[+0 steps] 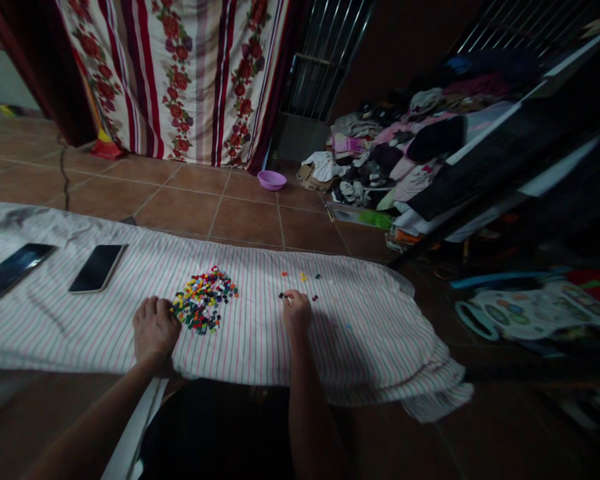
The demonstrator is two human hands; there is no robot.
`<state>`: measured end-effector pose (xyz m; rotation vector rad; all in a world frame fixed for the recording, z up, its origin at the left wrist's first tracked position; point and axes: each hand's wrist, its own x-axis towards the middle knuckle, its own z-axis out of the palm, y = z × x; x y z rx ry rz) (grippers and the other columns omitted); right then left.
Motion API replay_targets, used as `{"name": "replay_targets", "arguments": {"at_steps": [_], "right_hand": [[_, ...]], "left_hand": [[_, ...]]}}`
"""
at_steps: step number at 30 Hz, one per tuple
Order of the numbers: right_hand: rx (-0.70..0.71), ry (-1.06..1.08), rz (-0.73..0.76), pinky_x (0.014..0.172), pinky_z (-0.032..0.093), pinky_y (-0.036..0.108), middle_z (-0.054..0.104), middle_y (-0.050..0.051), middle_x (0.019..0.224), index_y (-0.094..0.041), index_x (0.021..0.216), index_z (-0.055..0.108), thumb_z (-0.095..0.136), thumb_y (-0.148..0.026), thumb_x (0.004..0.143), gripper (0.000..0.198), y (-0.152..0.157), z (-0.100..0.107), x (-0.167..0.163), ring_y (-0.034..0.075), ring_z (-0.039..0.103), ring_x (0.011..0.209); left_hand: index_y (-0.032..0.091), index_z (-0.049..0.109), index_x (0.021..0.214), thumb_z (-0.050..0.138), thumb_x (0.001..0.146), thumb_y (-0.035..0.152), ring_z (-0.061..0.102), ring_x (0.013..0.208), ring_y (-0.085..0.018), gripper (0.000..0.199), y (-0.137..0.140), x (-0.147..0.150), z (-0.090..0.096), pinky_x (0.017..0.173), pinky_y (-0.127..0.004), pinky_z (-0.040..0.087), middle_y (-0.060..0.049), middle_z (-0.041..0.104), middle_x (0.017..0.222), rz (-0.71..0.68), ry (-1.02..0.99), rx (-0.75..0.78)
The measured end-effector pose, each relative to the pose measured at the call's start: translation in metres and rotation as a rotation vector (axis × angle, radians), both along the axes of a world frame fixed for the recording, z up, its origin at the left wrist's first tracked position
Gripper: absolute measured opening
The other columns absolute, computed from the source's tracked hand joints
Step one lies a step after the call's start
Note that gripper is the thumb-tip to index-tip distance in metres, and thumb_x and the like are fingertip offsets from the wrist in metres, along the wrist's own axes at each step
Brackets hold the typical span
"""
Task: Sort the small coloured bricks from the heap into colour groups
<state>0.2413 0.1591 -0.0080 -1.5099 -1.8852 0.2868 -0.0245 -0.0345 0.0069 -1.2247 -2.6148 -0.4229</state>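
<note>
A heap of tiny multicoloured pieces [205, 300] lies on a striped cloth [253, 333] spread over a low surface. My left hand [155, 328] rests on the cloth at the heap's left edge, fingers curled under and their tips hidden. To the right of the heap, my right hand [297, 311] is closed in a pinch, its fingertips right beside small dark pieces [281, 295]. What lies between those fingertips is too small to make out. Beyond this hand are an orange piece [285, 274], yellow pieces [303, 277] and a dark green piece [318, 276]. Dark reddish pieces [315, 299] sit to its right.
Two phone-like devices, a larger one [15, 270] and a smaller one [99, 269], lie on the cloth at left. A purple basin [272, 180] stands on the tiled floor before a flowered curtain [180, 80]. Clothes [395, 143] are piled at the back right.
</note>
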Motion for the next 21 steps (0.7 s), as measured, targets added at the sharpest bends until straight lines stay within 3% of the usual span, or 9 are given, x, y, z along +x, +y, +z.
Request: {"name": "replay_targets", "arguments": {"at_steps": [8, 15, 21], "right_hand": [[-0.008, -0.084, -0.002, 0.069, 0.039, 0.026, 0.065, 0.005, 0.080, -0.021, 0.084, 0.070, 0.049, -0.005, 0.076, 0.028, 0.0017, -0.0025, -0.0012, 0.018, 0.058, 0.077], [-0.086, -0.018, 0.010, 0.071, 0.043, 0.026, 0.069, 0.005, 0.086, -0.020, 0.091, 0.070, 0.044, -0.008, 0.078, 0.031, 0.0010, -0.0036, -0.0018, 0.017, 0.062, 0.078], [-0.064, -0.006, -0.006, 0.076, 0.046, 0.028, 0.070, 0.008, 0.093, -0.018, 0.101, 0.070, 0.043, -0.009, 0.078, 0.036, 0.0013, -0.0086, -0.0024, 0.019, 0.064, 0.082]], "left_hand": [[0.015, 0.059, 0.098, 0.040, 0.087, 0.022, 0.050, 0.111, -0.030, 0.023, 0.0004, -0.0006, -0.0010, 0.095, -0.043, 0.039, -0.015, 0.058, 0.107, 0.003, -0.018, -0.015], [0.015, 0.058, 0.099, 0.040, 0.087, 0.022, 0.050, 0.112, -0.030, 0.023, 0.0000, -0.0013, -0.0030, 0.096, -0.042, 0.039, -0.015, 0.058, 0.110, 0.002, -0.006, -0.027], [0.015, 0.058, 0.100, 0.041, 0.087, 0.022, 0.051, 0.111, -0.030, 0.022, -0.0001, -0.0016, -0.0047, 0.096, -0.042, 0.039, -0.014, 0.058, 0.110, 0.007, 0.015, -0.007]]}}
